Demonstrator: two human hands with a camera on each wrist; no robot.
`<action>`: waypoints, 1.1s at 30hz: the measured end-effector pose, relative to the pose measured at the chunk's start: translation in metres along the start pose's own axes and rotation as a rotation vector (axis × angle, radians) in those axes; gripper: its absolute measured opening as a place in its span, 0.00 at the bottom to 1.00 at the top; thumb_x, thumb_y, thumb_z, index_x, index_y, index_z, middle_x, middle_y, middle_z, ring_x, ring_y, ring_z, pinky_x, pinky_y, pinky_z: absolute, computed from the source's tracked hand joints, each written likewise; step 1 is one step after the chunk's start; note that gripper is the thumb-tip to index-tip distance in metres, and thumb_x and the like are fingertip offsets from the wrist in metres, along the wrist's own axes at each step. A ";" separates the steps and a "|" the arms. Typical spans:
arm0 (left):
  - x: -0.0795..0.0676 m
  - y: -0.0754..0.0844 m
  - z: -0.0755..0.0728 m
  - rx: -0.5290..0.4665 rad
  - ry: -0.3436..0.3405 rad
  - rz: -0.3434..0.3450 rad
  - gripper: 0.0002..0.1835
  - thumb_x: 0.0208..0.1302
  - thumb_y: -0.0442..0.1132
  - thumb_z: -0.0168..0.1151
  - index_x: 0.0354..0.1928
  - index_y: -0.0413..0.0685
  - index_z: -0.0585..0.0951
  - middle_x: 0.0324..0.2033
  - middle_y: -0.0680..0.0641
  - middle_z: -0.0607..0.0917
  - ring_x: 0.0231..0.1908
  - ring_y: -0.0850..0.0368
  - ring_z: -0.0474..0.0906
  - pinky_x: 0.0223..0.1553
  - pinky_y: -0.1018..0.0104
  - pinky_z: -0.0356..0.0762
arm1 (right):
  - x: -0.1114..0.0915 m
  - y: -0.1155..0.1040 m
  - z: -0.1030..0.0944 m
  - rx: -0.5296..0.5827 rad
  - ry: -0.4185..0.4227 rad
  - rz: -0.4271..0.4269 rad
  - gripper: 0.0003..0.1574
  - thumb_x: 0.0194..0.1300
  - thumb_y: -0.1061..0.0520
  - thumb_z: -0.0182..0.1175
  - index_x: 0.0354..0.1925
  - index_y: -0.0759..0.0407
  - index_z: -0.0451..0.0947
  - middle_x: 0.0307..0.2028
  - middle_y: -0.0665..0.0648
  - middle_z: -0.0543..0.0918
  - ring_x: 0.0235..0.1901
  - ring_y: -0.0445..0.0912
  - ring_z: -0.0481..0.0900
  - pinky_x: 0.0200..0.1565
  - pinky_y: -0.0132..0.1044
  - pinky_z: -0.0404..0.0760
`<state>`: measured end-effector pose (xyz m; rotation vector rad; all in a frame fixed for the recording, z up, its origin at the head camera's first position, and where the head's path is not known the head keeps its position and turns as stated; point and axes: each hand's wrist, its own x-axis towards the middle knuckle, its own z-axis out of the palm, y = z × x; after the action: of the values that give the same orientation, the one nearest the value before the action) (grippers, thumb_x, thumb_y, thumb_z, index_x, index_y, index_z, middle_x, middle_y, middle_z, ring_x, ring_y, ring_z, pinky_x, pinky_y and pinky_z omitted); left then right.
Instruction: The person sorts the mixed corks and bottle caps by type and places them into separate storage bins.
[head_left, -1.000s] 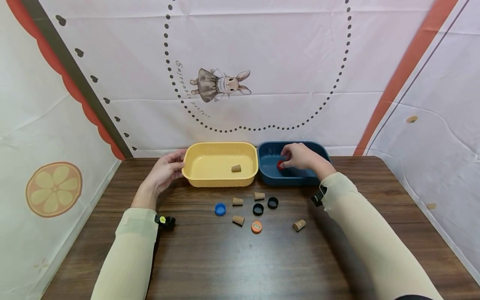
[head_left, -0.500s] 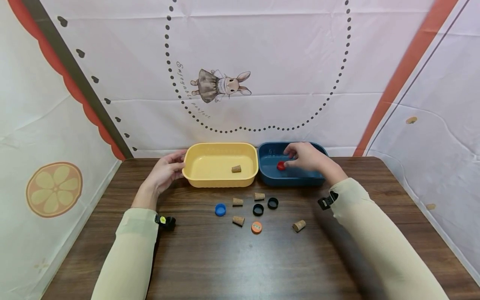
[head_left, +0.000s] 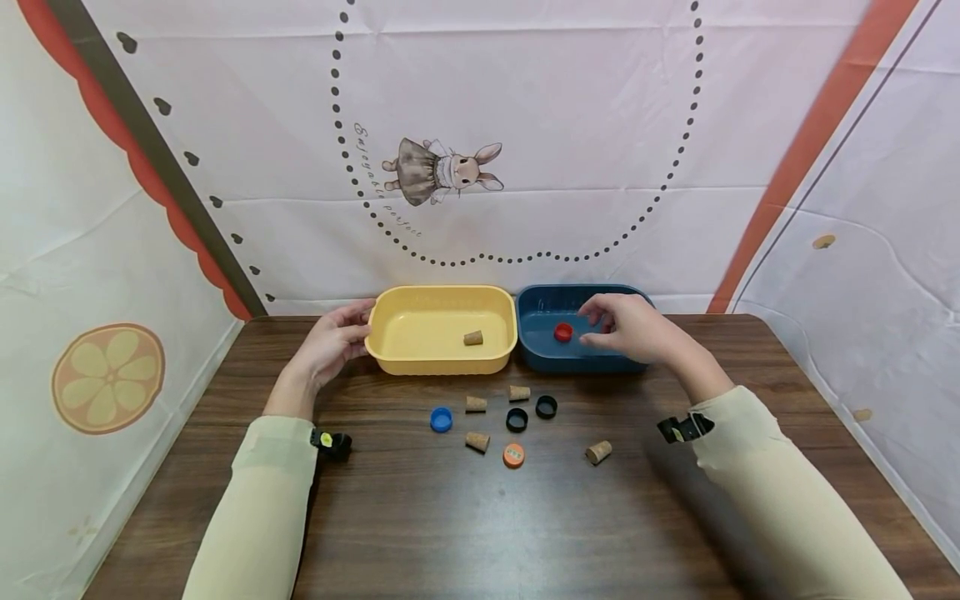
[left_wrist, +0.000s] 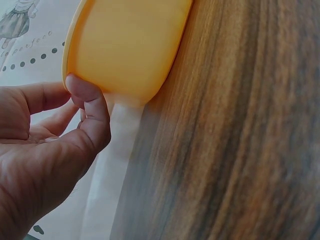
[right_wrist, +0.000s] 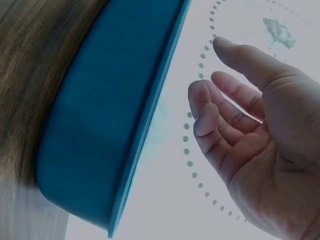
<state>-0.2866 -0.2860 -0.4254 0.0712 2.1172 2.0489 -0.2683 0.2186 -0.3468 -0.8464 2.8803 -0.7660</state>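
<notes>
My left hand [head_left: 332, 343] holds the left end of a yellow plastic tray [head_left: 442, 367]; in the left wrist view the bent thumb [left_wrist: 87, 95] touches its end wall near the rim. Inside that tray lies a cork [head_left: 472, 337]. Over the right part of the dark blue tray [head_left: 577, 364] is my right hand [head_left: 637, 329], fingers loosely bent and thumb apart, with nothing between them. A red bottle cap [head_left: 563, 332] lies on the blue tray's floor, just left of the fingertips. The right wrist view shows the hand [right_wrist: 270, 130] beyond the blue tray's rim.
In front of the trays, on the wooden table [head_left: 420, 533], lie a blue cap [head_left: 441, 419], two black caps [head_left: 517, 419], an orange cap [head_left: 513, 455] and several corks [head_left: 597, 452]. A patterned cloth [head_left: 585, 125] hangs behind the trays.
My right hand has let go of the red cap, which stays in the blue tray, and has drawn away to the right with its fingers spread wider. My left hand has stayed put.
</notes>
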 end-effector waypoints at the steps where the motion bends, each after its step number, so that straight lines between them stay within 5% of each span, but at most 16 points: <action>1: 0.000 0.000 0.000 0.000 0.000 0.000 0.32 0.82 0.28 0.50 0.83 0.41 0.59 0.65 0.34 0.67 0.51 0.49 0.78 0.43 0.68 0.84 | -0.003 -0.001 -0.001 0.005 0.002 -0.006 0.23 0.69 0.54 0.74 0.58 0.61 0.82 0.45 0.59 0.85 0.39 0.46 0.81 0.45 0.48 0.84; 14: -0.001 0.000 -0.001 -0.003 0.000 0.001 0.32 0.82 0.28 0.50 0.84 0.42 0.58 0.66 0.33 0.67 0.50 0.49 0.78 0.43 0.68 0.84 | -0.043 -0.002 -0.005 0.047 -0.020 -0.058 0.23 0.68 0.54 0.76 0.57 0.60 0.84 0.42 0.50 0.86 0.39 0.43 0.82 0.39 0.40 0.84; 27: 0.000 0.001 0.000 -0.001 -0.003 -0.004 0.32 0.82 0.29 0.51 0.84 0.42 0.58 0.67 0.34 0.66 0.53 0.47 0.78 0.45 0.67 0.85 | -0.070 0.010 0.011 0.195 -0.166 -0.111 0.19 0.68 0.52 0.75 0.56 0.50 0.84 0.45 0.49 0.85 0.41 0.43 0.82 0.43 0.38 0.85; 33: 0.001 0.000 -0.001 0.003 -0.003 -0.001 0.32 0.82 0.29 0.51 0.84 0.43 0.58 0.67 0.34 0.66 0.54 0.47 0.77 0.46 0.66 0.85 | -0.075 0.011 0.019 0.236 -0.259 -0.096 0.23 0.68 0.50 0.75 0.58 0.54 0.83 0.49 0.55 0.85 0.42 0.45 0.83 0.45 0.39 0.85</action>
<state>-0.2875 -0.2867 -0.4255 0.0737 2.1182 2.0434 -0.2066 0.2574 -0.3754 -0.9778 2.4817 -0.9086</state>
